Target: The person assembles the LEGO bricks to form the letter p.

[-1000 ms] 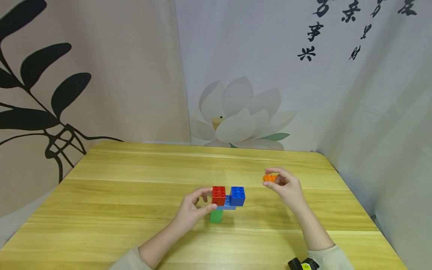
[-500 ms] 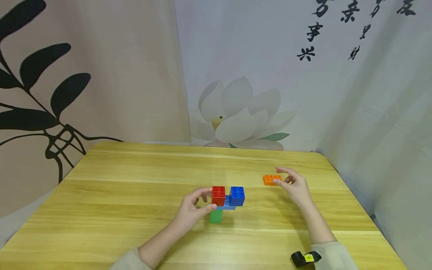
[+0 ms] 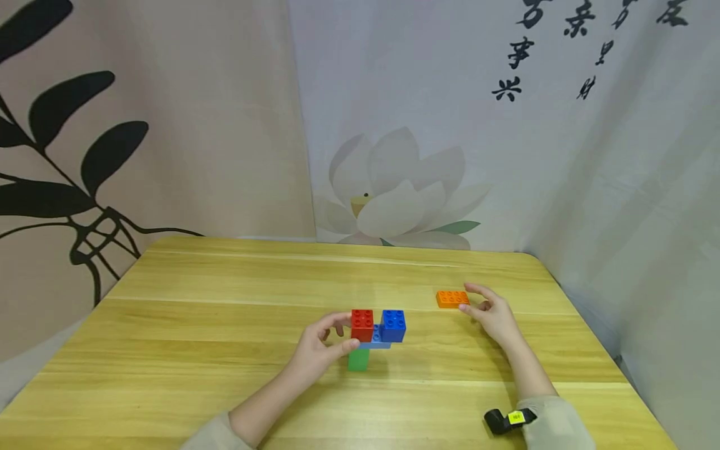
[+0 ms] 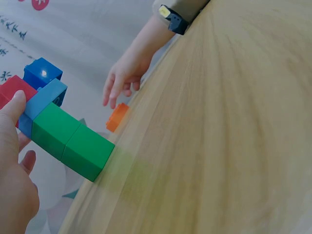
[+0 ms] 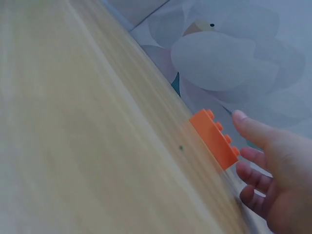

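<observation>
My left hand (image 3: 316,347) grips the red brick (image 3: 362,325) of a small toy-brick build between thumb and fingers. Beside the red one, a dark blue brick (image 3: 393,325) sits on the same light blue brick (image 4: 41,105). Beneath that are two stacked green bricks (image 4: 73,141), standing on the table. An orange eight-stud brick (image 3: 452,299) lies studs up farther back on the right. Just to its right is my right hand (image 3: 495,317), fingers loosely bent and thumb apart from them. In the right wrist view, nothing is between those fingers and the orange brick (image 5: 214,139) is clear of them.
The wooden table (image 3: 225,281) reaches back to a printed cloth backdrop (image 3: 416,94), with another cloth along the right side. A black strapped device (image 3: 509,420) with a yellow label sits at my right wrist.
My right hand has let go of the orange brick and shifted to the right, leaving it on the table. My left hand and the build have stayed in place.
</observation>
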The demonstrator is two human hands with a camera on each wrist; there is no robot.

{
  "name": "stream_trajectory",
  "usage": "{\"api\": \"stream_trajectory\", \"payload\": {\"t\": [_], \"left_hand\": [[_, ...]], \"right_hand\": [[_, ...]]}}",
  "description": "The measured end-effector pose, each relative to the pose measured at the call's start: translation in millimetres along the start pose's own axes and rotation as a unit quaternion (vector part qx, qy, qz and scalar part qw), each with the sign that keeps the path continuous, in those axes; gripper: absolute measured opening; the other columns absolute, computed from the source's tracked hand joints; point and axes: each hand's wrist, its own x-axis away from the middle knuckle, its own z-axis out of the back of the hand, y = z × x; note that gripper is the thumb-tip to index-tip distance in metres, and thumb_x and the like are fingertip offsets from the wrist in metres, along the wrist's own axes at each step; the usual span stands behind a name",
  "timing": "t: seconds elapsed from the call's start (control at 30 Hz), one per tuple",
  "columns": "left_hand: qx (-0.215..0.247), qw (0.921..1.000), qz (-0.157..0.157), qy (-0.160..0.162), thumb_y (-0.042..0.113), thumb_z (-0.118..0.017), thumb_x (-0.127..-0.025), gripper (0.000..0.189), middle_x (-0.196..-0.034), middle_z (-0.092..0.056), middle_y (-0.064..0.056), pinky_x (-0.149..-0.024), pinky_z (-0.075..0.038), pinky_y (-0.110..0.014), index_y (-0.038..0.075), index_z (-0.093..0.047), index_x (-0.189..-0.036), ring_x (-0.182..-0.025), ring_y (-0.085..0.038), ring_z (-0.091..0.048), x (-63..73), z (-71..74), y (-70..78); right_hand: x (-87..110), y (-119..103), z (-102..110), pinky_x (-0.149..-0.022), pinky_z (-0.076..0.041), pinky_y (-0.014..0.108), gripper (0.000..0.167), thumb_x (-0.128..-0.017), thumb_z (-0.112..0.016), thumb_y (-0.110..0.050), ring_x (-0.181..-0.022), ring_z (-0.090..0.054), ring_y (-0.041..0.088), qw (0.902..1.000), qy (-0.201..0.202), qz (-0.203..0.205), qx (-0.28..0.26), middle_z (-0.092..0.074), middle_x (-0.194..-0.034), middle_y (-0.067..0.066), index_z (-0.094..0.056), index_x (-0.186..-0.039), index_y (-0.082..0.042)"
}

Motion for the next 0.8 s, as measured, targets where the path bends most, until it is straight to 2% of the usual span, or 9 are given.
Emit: {"api": "stream_trajectory", "payload": {"t": [0.17, 0.23, 0.3, 0.37, 0.4, 0.6, 0.73, 0.8], "left_hand": [[0.001, 1.0, -0.009, -0.002, 0.012, -0.076, -0.081, 0.034, -0.095, -0.065, 0.003, -0.072, -0.035, -0.033, 0.009, -0.067, -0.114, -0.087, -0.024, -0.05, 0.2, 0.6, -0.7], [0.001, 1.0, -0.007, -0.003, 0.012, -0.076, -0.081, 0.034, -0.095, -0.065, 0.003, -0.072, -0.034, -0.032, 0.01, -0.067, -0.114, -0.087, -0.024, -0.05, 0.2, 0.7, -0.8], [0.001, 1.0, -0.002, -0.004, 0.012, -0.076, -0.081, 0.034, -0.095, -0.065, 0.004, -0.073, -0.034, -0.032, 0.01, -0.067, -0.114, -0.087, -0.025, -0.05, 0.1, 0.7, -0.8], [0.001, 1.0, 0.001, -0.004, 0.012, -0.076, -0.081, 0.034, -0.095, -0.065, 0.004, -0.073, -0.034, -0.033, 0.01, -0.067, -0.114, -0.087, -0.024, -0.05, 0.2, 0.9, -0.5], [0.001, 1.0, 0.001, -0.004, 0.012, -0.076, -0.081, 0.034, -0.094, -0.064, 0.004, -0.073, -0.034, -0.033, 0.01, -0.067, -0.114, -0.087, -0.024, -0.05, 0.3, 1.0, -0.3], [0.003, 1.0, -0.001, -0.003, 0.011, -0.076, -0.082, 0.032, -0.093, -0.064, 0.003, -0.073, -0.035, -0.035, 0.01, -0.067, -0.113, -0.087, -0.023, -0.049, 1.1, 1.4, 0.8], [0.003, 1.0, -0.002, -0.004, 0.012, -0.076, -0.082, 0.032, -0.094, -0.064, 0.003, -0.073, -0.035, -0.035, 0.01, -0.067, -0.113, -0.087, -0.024, -0.049, 1.0, 1.6, 0.7], [0.002, 1.0, -0.001, -0.006, 0.012, -0.076, -0.082, 0.033, -0.094, -0.064, 0.003, -0.073, -0.035, -0.034, 0.01, -0.067, -0.114, -0.087, -0.024, -0.049, 0.7, 1.8, 0.5]], "right_hand": [[-4.7, 9.4, -0.2, -0.049, -0.039, 0.023, 0.061, -0.085, -0.074, -0.025, -0.059, -0.044, 0.014, 0.9995, -0.02, -0.023, -0.001, -0.049, -0.135, 0.017, -0.049, -0.138, -0.006], [-6.1, 11.8, -0.2, -0.057, -0.043, 0.025, 0.062, -0.086, -0.074, -0.026, -0.073, -0.051, 0.018, 0.9995, -0.022, -0.023, 0.004, -0.047, -0.139, 0.017, -0.049, -0.138, -0.005], [-7.2, 13.6, 0.0, -0.071, -0.045, 0.028, 0.063, -0.086, -0.073, -0.027, -0.095, -0.053, 0.025, 0.9995, -0.025, -0.016, 0.01, -0.044, -0.141, 0.018, -0.048, -0.139, -0.004], [-8.3, 15.0, -0.2, -0.081, -0.043, 0.033, 0.063, -0.087, -0.073, -0.028, -0.115, -0.046, 0.029, 0.9994, -0.026, -0.011, 0.018, -0.044, -0.142, 0.018, -0.047, -0.139, -0.004], [-8.9, 15.6, -0.2, -0.083, -0.042, 0.034, 0.064, -0.087, -0.072, -0.029, -0.119, -0.042, 0.029, 0.9994, -0.026, -0.009, 0.023, -0.045, -0.141, 0.017, -0.047, -0.139, -0.004], [-12.1, 16.9, -0.1, -0.075, -0.041, 0.031, 0.062, -0.087, -0.072, -0.028, -0.103, -0.048, 0.028, 0.9986, -0.026, -0.012, 0.045, -0.049, -0.138, 0.016, -0.048, -0.139, -0.005], [-12.8, 16.6, -0.2, -0.085, -0.042, 0.039, 0.059, -0.088, -0.071, -0.027, -0.114, -0.047, 0.031, 0.9983, -0.028, -0.02, 0.048, -0.049, -0.138, 0.017, -0.049, -0.138, -0.005], [-12.8, 16.8, -0.6, -0.087, -0.041, 0.042, 0.057, -0.088, -0.071, -0.026, -0.115, -0.047, 0.032, 0.9982, -0.026, -0.026, 0.046, -0.049, -0.138, 0.018, -0.05, -0.137, -0.005]]}}
